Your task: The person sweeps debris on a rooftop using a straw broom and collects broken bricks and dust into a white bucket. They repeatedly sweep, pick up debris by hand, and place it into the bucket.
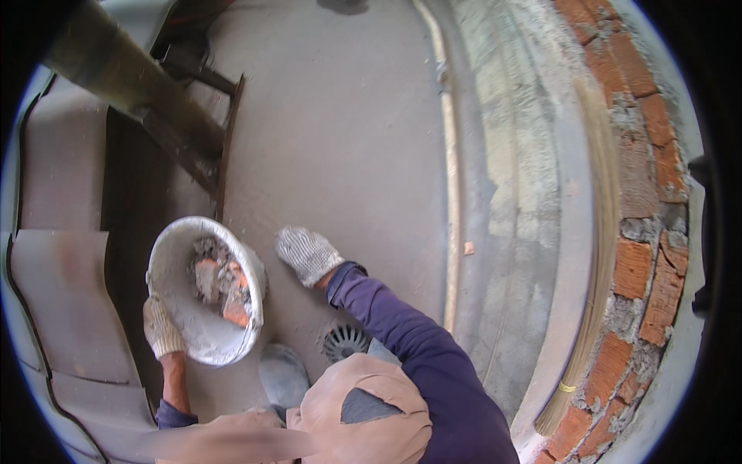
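Note:
My left hand (161,329), in a knitted whitish glove, grips the left rim of a white bucket (251,278). The bucket is tilted, so I look into its mouth. Inside lie grey mortar lumps and orange brick pieces (236,312). To the right of the bucket, apart from it, my right hand (309,255) is held over the grey floor in a matching glove. Its back faces up and its fingers lie together, stretched toward the upper left. Nothing shows in it, though its palm side is hidden.
A round slotted dark drain grate (345,342) lies near my boot (284,373). A pale pipe (450,170) runs along the floor at right. Beyond it a bundle of thin sticks (595,255) leans by a rough brick wall (634,267). A metal frame (230,147) stands far left.

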Demonstrator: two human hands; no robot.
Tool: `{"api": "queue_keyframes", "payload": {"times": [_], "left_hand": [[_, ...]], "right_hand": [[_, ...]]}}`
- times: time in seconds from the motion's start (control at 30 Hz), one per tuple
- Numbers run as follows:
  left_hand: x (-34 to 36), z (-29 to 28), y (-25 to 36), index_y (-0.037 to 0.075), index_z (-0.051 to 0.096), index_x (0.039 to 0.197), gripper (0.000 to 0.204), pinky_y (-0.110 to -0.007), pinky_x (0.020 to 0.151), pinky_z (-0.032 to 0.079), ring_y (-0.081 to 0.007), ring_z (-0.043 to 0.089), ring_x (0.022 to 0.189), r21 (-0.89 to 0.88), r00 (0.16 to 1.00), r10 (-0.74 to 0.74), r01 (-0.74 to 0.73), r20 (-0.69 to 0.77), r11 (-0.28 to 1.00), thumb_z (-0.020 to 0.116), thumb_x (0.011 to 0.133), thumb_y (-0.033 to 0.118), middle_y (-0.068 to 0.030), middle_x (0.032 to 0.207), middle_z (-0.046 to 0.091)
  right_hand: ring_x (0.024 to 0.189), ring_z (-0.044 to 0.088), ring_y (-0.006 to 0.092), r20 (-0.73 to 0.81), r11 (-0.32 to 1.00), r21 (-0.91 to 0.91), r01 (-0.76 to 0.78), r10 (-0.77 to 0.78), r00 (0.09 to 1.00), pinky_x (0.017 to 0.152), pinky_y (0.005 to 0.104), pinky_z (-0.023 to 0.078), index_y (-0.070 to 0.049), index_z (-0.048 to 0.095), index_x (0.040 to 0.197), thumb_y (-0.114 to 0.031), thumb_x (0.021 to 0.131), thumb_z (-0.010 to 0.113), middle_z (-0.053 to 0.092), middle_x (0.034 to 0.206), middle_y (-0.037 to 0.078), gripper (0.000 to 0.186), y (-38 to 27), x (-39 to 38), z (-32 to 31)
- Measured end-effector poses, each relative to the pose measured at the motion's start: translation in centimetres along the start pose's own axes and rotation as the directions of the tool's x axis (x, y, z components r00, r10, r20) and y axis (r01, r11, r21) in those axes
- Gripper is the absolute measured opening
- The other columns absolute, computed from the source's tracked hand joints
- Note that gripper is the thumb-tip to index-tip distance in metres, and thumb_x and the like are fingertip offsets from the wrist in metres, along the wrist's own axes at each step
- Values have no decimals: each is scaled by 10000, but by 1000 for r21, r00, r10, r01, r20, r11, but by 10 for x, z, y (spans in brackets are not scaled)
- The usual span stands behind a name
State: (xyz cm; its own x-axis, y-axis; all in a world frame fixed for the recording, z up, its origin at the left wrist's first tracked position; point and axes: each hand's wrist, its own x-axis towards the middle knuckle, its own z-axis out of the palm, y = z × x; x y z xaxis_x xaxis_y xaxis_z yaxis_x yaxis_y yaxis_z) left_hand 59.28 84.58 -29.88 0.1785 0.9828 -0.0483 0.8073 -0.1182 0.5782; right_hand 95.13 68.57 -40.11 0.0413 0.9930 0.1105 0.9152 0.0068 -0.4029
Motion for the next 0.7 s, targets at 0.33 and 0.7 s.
{"api": "queue_keyframes", "payload": {"times": [0.33, 0.7], "left_hand": [[7, 14, -16, -26, 597, 1190, 416, -423, 910, 473, -339, 614, 1022, 20, 996, 84, -83, -41, 996, 427, 1059, 330, -211, 1109, 645], [-4, -2, 39, 5, 620, 1211, 491, -378, 845, 463, -212, 570, 932, -261, 969, -210, 237, 130, 936, 547, 1005, 444, -100, 1029, 652]], "right_hand": [[1039, 634, 344, -331, 893, 427, 144, 6, 944, 964, 423, 502, -68, 660, 1132, -107, 846, 638, 680, 1101, 158, 290, -44, 63, -137], [1164, 587, 368, -603, 973, -196, -123, -20, 798, 952, 444, 508, -26, 528, 1372, -106, 895, 602, 575, 1303, 216, 490, 4, -48, -158]]}}
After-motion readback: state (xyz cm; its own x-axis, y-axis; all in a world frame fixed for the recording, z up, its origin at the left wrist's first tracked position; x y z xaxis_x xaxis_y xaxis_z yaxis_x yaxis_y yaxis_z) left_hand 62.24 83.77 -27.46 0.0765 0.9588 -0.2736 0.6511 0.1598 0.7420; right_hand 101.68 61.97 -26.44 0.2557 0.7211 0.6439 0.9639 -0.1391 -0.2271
